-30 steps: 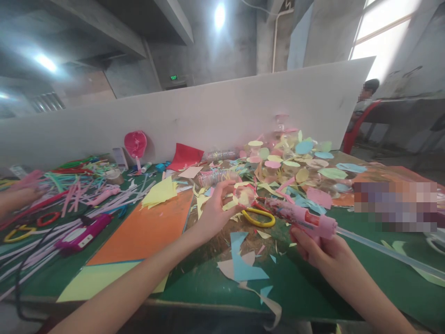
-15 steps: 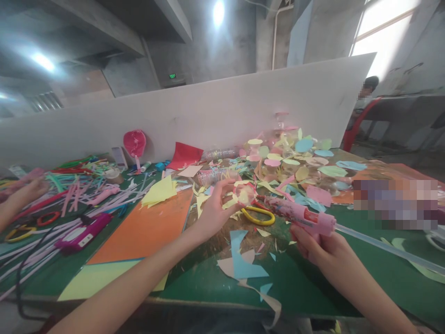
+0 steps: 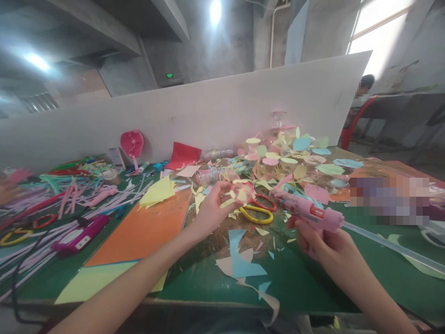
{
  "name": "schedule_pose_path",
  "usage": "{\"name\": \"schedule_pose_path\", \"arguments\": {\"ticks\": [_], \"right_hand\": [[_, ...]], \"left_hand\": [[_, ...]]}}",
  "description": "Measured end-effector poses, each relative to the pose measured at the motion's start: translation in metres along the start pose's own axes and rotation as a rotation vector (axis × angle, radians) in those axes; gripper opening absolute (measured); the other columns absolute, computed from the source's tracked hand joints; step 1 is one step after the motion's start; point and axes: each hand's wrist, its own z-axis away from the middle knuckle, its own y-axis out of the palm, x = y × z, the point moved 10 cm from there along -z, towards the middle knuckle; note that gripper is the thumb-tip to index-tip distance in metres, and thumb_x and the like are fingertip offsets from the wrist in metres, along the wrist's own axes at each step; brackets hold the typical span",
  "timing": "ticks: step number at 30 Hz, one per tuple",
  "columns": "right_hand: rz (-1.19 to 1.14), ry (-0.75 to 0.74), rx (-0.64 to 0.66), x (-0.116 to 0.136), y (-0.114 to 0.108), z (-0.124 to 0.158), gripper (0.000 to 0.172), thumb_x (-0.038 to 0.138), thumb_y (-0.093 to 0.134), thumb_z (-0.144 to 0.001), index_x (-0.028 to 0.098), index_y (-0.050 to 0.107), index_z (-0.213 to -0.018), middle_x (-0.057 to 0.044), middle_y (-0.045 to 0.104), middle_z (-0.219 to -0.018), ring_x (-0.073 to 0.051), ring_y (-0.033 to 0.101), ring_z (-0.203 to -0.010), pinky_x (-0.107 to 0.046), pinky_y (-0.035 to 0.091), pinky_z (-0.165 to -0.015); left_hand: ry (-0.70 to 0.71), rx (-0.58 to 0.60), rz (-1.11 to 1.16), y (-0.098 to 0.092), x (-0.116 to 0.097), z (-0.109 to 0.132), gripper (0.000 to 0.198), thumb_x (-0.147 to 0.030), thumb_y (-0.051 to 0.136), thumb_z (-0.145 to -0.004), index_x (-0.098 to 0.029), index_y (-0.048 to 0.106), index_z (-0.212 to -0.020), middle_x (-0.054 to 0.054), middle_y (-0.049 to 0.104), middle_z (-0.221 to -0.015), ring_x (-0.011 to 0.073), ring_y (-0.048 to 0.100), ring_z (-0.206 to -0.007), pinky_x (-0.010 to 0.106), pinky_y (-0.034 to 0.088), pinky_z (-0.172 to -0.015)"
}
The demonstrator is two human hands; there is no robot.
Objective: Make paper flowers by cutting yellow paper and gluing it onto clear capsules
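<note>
My left hand (image 3: pixel 212 211) pinches a small pale pink and yellow paper piece (image 3: pixel 242 191) above the green table (image 3: pixel 306 287). My right hand (image 3: pixel 321 246) grips a pink hot glue gun (image 3: pixel 306 211) whose nozzle points left, a short way from the paper piece. A clear glue stick (image 3: pixel 392 247) sticks out of the gun's back to the right. Yellow-handled scissors (image 3: pixel 257 213) lie on the table just under the paper piece and the gun's tip.
An orange sheet (image 3: pixel 146 229) and a yellow sheet (image 3: pixel 90 283) lie front left. Coloured strips and a magenta tool (image 3: pixel 81 234) cover the left side. Paper cut-outs (image 3: pixel 295 160) pile up by the white divider board (image 3: pixel 208 111). Blue scraps (image 3: pixel 241 260) lie near the front edge.
The glue gun has drawn back to the right, away from the paper piece. My left hand with the piece has sunk slightly. The other person's hand at far left has pulled back.
</note>
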Motion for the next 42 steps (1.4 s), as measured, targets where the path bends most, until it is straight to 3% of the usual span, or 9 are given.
{"name": "schedule_pose_path", "arguments": {"ticks": [6, 13, 25, 30, 42], "right_hand": [[-0.082, -0.003, -0.005, 0.006, -0.002, 0.0, 0.045, 0.06, 0.056, -0.078, 0.022, 0.047, -0.055, 0.002, 0.044, -0.05, -0.013, 0.041, -0.047, -0.026, 0.035, -0.045], [-0.09, 0.012, 0.034, -0.001, 0.003, 0.0, 0.044, 0.059, 0.058, -0.079, 0.021, 0.052, -0.058, 0.002, 0.045, -0.05, -0.013, 0.039, -0.048, -0.025, 0.032, -0.045], [-0.108, 0.058, 0.086, -0.007, 0.009, 0.001, 0.045, 0.06, 0.056, -0.081, 0.022, 0.045, -0.059, 0.005, 0.038, -0.052, -0.012, 0.033, -0.05, -0.027, 0.027, -0.047], [-0.108, 0.07, 0.097, -0.013, 0.009, 0.001, 0.045, 0.059, 0.057, -0.082, 0.022, 0.045, -0.059, 0.004, 0.039, -0.053, -0.012, 0.034, -0.051, -0.027, 0.028, -0.048], [-0.083, 0.051, 0.096, -0.012, 0.01, 0.001, 0.047, 0.06, 0.055, -0.084, 0.022, 0.045, -0.058, 0.004, 0.039, -0.052, -0.011, 0.033, -0.049, -0.026, 0.027, -0.046]], "left_hand": [[-0.051, 0.167, 0.158, 0.022, 0.005, 0.004, 0.036, -0.027, 0.075, -0.079, -0.024, 0.057, -0.11, 0.006, 0.063, -0.118, 0.0211, 0.061, -0.112, 0.036, 0.049, -0.093], [-0.057, 0.217, 0.168, 0.028, 0.005, 0.008, 0.036, -0.029, 0.075, -0.08, -0.025, 0.059, -0.111, 0.006, 0.064, -0.121, 0.021, 0.063, -0.109, 0.035, 0.052, -0.09], [-0.063, 0.22, 0.18, 0.03, 0.004, 0.009, 0.037, -0.025, 0.075, -0.079, -0.026, 0.06, -0.113, 0.005, 0.064, -0.122, 0.0223, 0.063, -0.112, 0.032, 0.056, -0.084], [-0.062, 0.218, 0.182, 0.03, 0.003, 0.009, 0.037, -0.026, 0.075, -0.079, -0.026, 0.06, -0.113, 0.004, 0.065, -0.12, 0.0199, 0.066, -0.104, 0.032, 0.056, -0.085], [-0.062, 0.222, 0.166, 0.031, 0.004, 0.009, 0.036, -0.026, 0.074, -0.08, -0.027, 0.06, -0.113, 0.005, 0.064, -0.122, 0.0212, 0.064, -0.11, 0.034, 0.055, -0.088]]}}
